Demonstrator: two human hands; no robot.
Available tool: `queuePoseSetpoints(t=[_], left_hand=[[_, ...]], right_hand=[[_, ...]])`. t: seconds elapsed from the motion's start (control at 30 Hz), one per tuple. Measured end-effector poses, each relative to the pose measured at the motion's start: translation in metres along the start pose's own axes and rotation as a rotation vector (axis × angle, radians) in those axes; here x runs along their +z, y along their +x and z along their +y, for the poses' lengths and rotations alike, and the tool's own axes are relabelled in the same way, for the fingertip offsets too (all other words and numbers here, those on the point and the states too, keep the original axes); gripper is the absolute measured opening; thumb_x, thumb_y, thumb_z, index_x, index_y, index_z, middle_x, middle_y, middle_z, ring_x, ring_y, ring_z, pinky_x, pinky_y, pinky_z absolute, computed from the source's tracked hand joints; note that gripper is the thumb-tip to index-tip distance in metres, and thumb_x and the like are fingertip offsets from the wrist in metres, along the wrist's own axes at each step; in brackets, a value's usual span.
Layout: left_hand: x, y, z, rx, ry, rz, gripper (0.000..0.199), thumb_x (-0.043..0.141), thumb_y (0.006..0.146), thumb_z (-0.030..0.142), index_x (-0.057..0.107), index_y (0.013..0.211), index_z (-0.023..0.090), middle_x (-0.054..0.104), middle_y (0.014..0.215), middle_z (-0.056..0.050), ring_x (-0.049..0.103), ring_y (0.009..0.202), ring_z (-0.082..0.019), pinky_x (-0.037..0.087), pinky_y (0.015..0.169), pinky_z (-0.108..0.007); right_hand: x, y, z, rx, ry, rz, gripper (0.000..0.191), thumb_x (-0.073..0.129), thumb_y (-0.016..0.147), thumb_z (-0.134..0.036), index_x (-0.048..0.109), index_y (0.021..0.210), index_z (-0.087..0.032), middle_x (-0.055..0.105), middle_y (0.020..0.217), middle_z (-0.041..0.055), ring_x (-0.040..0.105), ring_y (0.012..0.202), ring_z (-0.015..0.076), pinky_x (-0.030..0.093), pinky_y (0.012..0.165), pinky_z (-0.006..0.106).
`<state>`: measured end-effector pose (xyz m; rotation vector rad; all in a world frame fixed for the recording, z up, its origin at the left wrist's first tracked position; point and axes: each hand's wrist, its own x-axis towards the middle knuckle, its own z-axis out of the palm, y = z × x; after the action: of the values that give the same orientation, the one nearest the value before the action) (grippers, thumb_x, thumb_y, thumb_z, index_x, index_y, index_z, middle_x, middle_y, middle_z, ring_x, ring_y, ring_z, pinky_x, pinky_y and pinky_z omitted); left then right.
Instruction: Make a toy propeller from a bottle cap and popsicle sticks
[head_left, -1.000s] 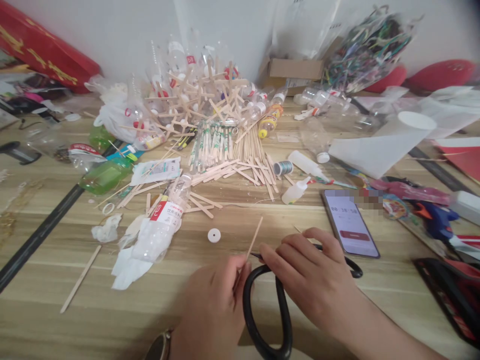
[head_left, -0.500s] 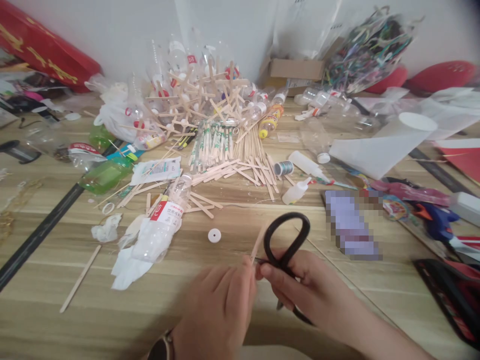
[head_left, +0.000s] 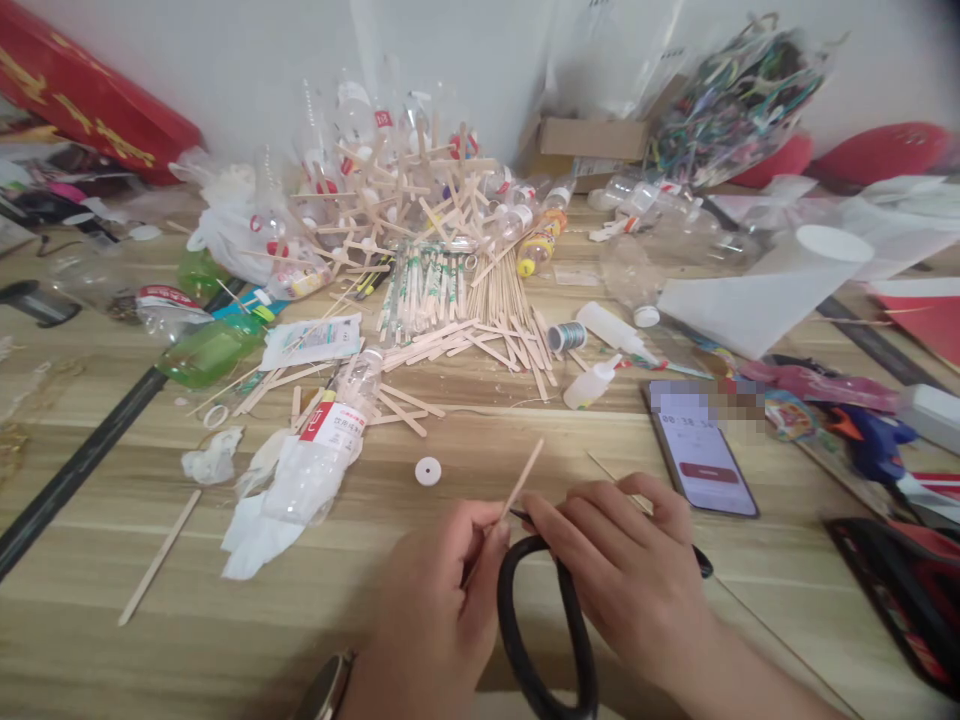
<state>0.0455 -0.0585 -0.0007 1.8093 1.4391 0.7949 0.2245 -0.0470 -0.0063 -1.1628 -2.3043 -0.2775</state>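
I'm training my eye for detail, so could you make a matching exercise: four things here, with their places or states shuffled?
1. Scissors
2. Smartphone
3. Green bottle
4. White disc

A. Lying on its side
B. Flat, with a dark centre
C. Held in the right hand
D. Screen lit

Pairs: 1-C, 2-D, 3-A, 4-B

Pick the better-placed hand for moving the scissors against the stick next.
Right, likely: the right hand holds the black-handled scissors, tip close to the wooden stick; the left hand grips that stick.
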Motion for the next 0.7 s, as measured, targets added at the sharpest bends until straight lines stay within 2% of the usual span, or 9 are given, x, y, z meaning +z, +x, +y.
queuePoseSetpoints(t=[0.13,0.23,0.3,0.37,0.43,0.5,0.6,0.7], left_hand=[[0.005,-0.002,-0.001,-0.007,0.019,0.025,0.025,0.046,0.096,0.029,0.068,0.106,0.025,0.078,0.084,-0.001,0.071,0.073,-0.017,0.048,0.053,-0.021],[0.006,-0.003,-0.002,0.023,0.023,0.052,0.027,0.044,0.096,0.030,0.068,0.108,0.026,0.078,0.090,-0.001,0.071,0.074,-0.017,0.048,0.054,-0.021],[0.004,-0.002,-0.004,0.081,0.061,0.078,0.027,0.044,0.096,0.028,0.068,0.108,0.025,0.078,0.087,-0.001,0.071,0.071,-0.017,0.049,0.057,-0.023],[-0.001,-0.001,-0.004,0.115,0.124,0.140,0.025,0.046,0.094,0.026,0.068,0.105,0.023,0.077,0.078,-0.001,0.070,0.066,-0.017,0.048,0.058,-0.024],[-0.004,0.001,-0.003,0.067,0.119,0.194,0.023,0.046,0.094,0.027,0.068,0.098,0.022,0.069,0.062,0.002,0.063,0.053,-0.015,0.044,0.051,-0.022],[-0.006,0.003,0.000,-0.045,-0.010,0.173,0.023,0.047,0.095,0.033,0.066,0.091,0.022,0.055,0.049,0.006,0.051,0.042,-0.012,0.037,0.043,-0.021],[-0.004,0.003,0.005,-0.180,-0.220,0.092,0.025,0.047,0.094,0.040,0.062,0.083,0.022,0.044,0.046,0.008,0.042,0.039,-0.011,0.032,0.038,-0.020],[-0.002,0.003,0.007,-0.216,-0.277,0.030,0.027,0.048,0.092,0.042,0.057,0.077,0.022,0.043,0.047,0.008,0.042,0.041,-0.011,0.032,0.040,-0.020]], right_hand=[[-0.005,0.002,0.002,-0.058,-0.088,0.020,0.028,0.035,0.099,-0.010,0.063,0.103,-0.015,0.070,0.069,0.0007,0.058,0.068,0.0166,0.031,0.075,0.037],[-0.010,0.006,0.006,-0.095,-0.052,-0.004,0.030,0.033,0.099,-0.010,0.063,0.104,-0.015,0.069,0.068,0.0004,0.059,0.067,0.0168,0.031,0.077,0.038],[-0.013,0.008,0.009,-0.049,0.105,-0.037,0.030,0.034,0.099,-0.012,0.063,0.098,-0.018,0.069,0.068,-0.0005,0.060,0.067,0.0160,0.034,0.078,0.037],[-0.015,0.010,0.010,0.095,0.352,-0.091,0.025,0.040,0.099,-0.015,0.062,0.087,-0.021,0.067,0.066,-0.0022,0.059,0.062,0.0138,0.040,0.072,0.033],[-0.016,0.010,0.009,0.266,0.554,-0.138,0.023,0.046,0.097,-0.019,0.059,0.079,-0.022,0.063,0.062,-0.0035,0.056,0.052,0.0117,0.042,0.058,0.028],[-0.015,0.010,0.006,0.341,0.616,-0.130,0.021,0.048,0.096,-0.021,0.060,0.079,-0.022,0.061,0.061,-0.0026,0.055,0.050,0.0122,0.041,0.050,0.026],[-0.010,0.013,-0.001,0.332,0.626,-0.063,0.021,0.048,0.095,-0.019,0.059,0.076,-0.022,0.059,0.062,-0.0011,0.058,0.057,0.0146,0.044,0.054,0.026],[-0.005,0.019,-0.006,0.397,0.674,-0.058,0.028,0.047,0.094,-0.018,0.047,0.067,-0.023,0.050,0.056,-0.0039,0.055,0.056,0.0140,0.046,0.058,0.026]])
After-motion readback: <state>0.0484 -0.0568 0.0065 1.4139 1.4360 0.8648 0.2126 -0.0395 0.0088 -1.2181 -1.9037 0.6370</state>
